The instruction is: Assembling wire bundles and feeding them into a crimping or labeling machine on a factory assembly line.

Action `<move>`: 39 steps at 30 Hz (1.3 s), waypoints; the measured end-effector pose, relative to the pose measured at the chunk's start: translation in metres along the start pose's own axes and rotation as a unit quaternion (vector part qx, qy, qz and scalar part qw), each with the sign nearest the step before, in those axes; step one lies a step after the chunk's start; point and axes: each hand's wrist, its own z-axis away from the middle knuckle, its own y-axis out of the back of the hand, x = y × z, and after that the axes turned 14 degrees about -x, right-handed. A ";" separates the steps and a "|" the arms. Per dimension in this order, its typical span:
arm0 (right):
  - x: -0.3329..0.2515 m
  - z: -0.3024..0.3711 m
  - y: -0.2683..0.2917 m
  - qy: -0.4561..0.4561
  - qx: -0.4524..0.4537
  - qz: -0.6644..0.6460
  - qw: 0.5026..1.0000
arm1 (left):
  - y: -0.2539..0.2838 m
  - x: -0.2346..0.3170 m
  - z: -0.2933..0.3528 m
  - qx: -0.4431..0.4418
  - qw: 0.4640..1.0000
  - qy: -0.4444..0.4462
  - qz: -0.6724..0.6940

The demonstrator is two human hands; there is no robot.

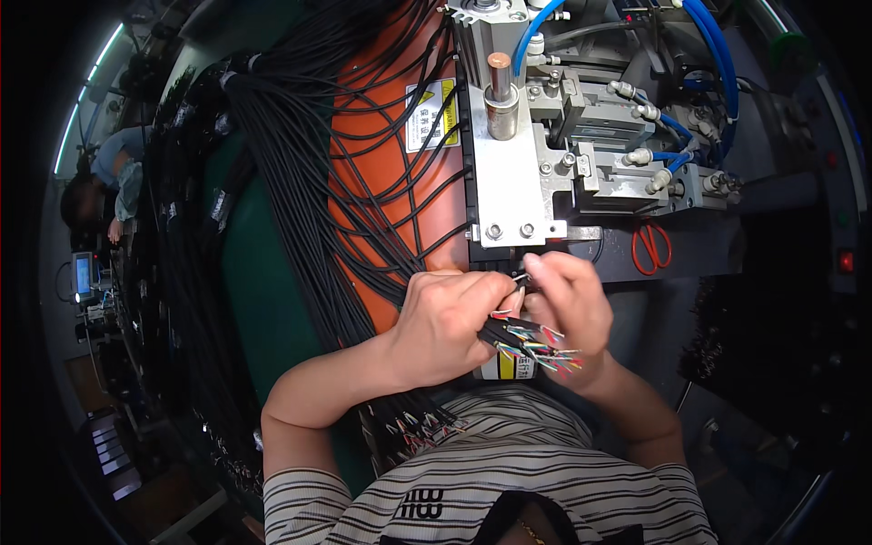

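Note:
My left hand (450,313) is closed round several black cables. Their stripped ends, a bunch of thin coloured wires (540,348), stick out below it in red, white, green and yellow. At its fingertips is one cable end just in front of the metal press fixture (513,182). My right hand (572,300) is bent with thumb and forefinger pinched together at that same spot, close to the left fingertips. Whatever lies between the right fingers is too small to make out. More black cables (300,200) run in a thick bundle to my left.
An orange-red surface (363,163) and a green mat (272,291) lie under the cables. Red-handled scissors (650,250) rest right of the fixture, below pneumatic cylinders (609,132) with blue hoses (718,45). Another person (113,177) sits at the far left.

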 end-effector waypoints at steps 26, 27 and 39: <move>0.011 -0.016 0.045 -0.131 -0.227 -0.174 0.949 | 0.008 -0.010 -0.003 -0.098 0.993 -0.005 0.062; 0.009 -0.018 0.044 -0.086 -0.229 -0.057 0.968 | 0.006 -0.006 -0.003 -0.090 0.996 0.003 0.005; 0.001 -0.015 0.032 -0.039 -0.184 0.209 0.960 | -0.001 -0.005 0.007 -0.025 0.989 -0.008 -0.145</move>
